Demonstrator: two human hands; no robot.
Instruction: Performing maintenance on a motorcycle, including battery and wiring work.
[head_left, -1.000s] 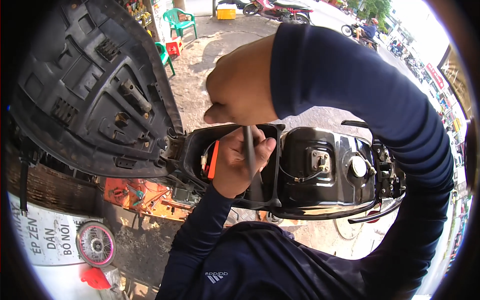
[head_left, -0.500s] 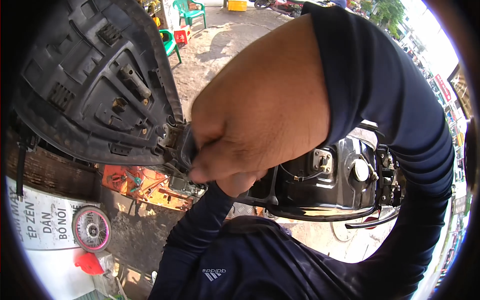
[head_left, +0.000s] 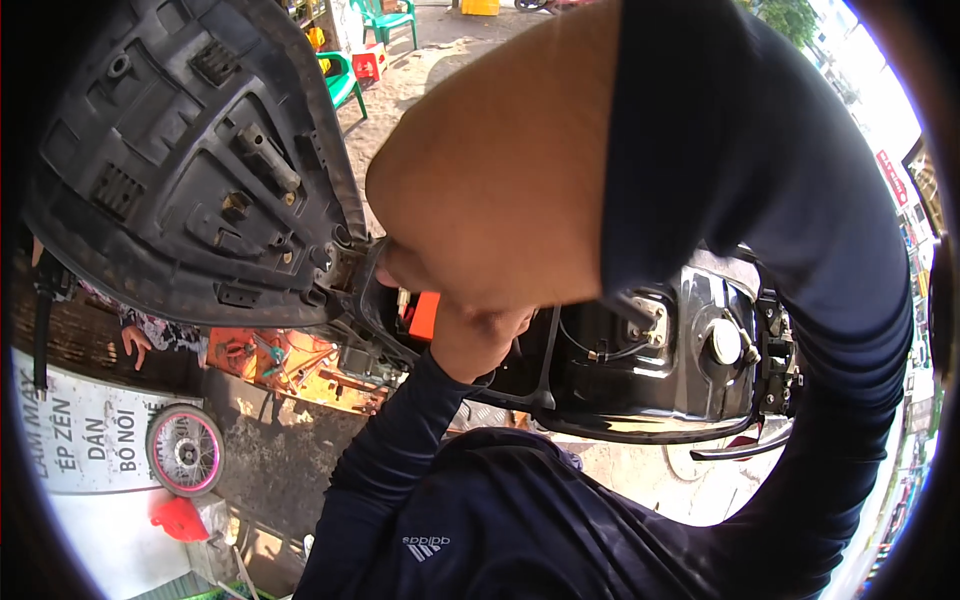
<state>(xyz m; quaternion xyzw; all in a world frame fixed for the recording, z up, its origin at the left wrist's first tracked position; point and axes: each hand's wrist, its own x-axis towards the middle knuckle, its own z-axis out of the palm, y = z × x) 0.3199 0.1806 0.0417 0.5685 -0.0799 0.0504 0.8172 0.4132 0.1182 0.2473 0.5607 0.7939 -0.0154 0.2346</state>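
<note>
My right hand [head_left: 480, 170] looms large over the open black under-seat box [head_left: 545, 365], its back toward me and fingers curled, mostly hidden. Just beneath it, my left hand [head_left: 470, 340] is closed inside the box, fingers partly covered by my right hand. What either hand holds is hidden. An orange object [head_left: 422, 316] is beside my left hand. The raised black seat [head_left: 170, 160] shows its underside on the left, joined at the hinge [head_left: 345, 275]. To the right is the glossy black tank [head_left: 680, 390] with a white cap [head_left: 725, 340], partly behind my right sleeve.
Another person's hand [head_left: 135, 340] in a patterned sleeve is at left, beside an orange tool tray [head_left: 262, 352]. A pink-rimmed wheel [head_left: 187, 450] and a red object [head_left: 178, 518] are lower left. Green chairs [head_left: 385, 22] stand beyond the motorbike.
My right hand came down and nearer over the box, covering much of my left hand; it now sits slightly higher than half a second ago. Another person's hand has appeared at left.
</note>
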